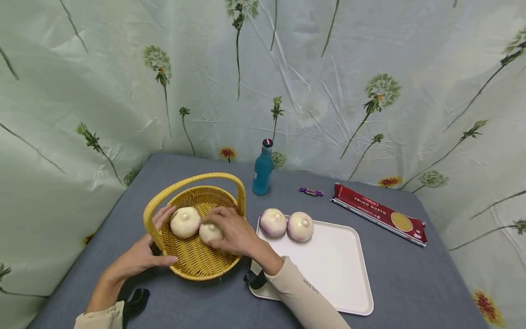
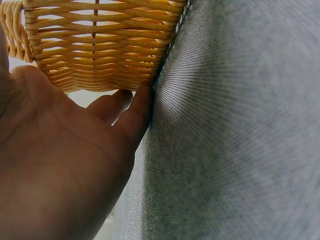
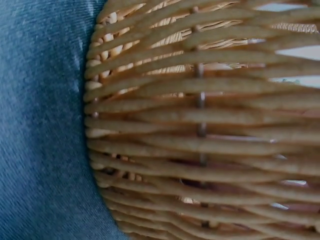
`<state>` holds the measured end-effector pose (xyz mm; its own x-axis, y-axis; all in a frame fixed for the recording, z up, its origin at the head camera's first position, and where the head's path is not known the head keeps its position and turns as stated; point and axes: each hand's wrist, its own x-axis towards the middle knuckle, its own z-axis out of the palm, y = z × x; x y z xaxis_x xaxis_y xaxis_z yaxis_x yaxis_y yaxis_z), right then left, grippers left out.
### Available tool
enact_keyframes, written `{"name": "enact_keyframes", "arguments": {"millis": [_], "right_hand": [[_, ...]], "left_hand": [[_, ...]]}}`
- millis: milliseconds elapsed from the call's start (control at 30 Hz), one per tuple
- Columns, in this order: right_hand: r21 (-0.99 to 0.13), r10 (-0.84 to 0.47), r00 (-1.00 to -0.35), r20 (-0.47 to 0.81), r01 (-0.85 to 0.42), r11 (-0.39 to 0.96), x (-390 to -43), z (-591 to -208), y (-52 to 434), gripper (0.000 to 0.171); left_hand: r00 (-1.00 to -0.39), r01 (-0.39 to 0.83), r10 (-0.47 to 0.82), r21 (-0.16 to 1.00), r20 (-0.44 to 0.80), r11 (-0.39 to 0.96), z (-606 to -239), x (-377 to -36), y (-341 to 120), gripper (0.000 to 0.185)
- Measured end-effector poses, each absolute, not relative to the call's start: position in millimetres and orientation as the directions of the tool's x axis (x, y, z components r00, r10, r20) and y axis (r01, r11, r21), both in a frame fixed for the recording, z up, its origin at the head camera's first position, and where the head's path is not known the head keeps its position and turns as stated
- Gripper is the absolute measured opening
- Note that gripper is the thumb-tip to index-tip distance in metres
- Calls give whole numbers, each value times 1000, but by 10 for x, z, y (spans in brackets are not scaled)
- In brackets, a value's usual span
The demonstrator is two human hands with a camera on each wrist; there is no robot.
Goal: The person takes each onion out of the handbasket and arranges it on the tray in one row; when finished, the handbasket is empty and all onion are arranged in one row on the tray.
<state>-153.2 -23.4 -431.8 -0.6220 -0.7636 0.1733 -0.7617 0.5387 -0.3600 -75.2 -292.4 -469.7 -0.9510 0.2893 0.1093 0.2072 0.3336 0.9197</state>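
Note:
A yellow wicker basket (image 1: 197, 265) with an arched handle stands on the table at the left. Two round, whitish onions are in it: one onion (image 1: 185, 222) at the left, and another onion (image 1: 210, 233) beside it that my right hand (image 1: 232, 230) grips from above. My left hand (image 1: 141, 253) holds the basket's left side, thumb at the front rim and fingers along the outer wall. The left wrist view shows those fingertips low against the wicker (image 2: 100, 45). In the right wrist view, the woven wall (image 3: 200, 115) hides the right hand's fingers.
Two purple-tinged onions (image 1: 286, 225) sit at the back left corner of a white tray (image 1: 328, 269), right of the basket. Behind stand a blue bottle (image 1: 263, 169) and a small purple wrapped candy (image 1: 311, 191). A red spaghetti pack (image 1: 378, 212) lies at the back right.

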Motion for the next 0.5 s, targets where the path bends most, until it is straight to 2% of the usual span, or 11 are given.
{"name": "enact_keyframes", "arguments": {"millis": [200,500], "right_hand": [[-353,-768,-616,177,-768,535,-1537,-4316,-236,43],[-364,-790,-555,263,-815,451,-1539,-4303,-181,46]], "left_hand": [[-954,199,284,918,100,344,-4680,-753,-2932,116],[-953,204,285,912,102,356,-4675,-749,-2922,116]]}}
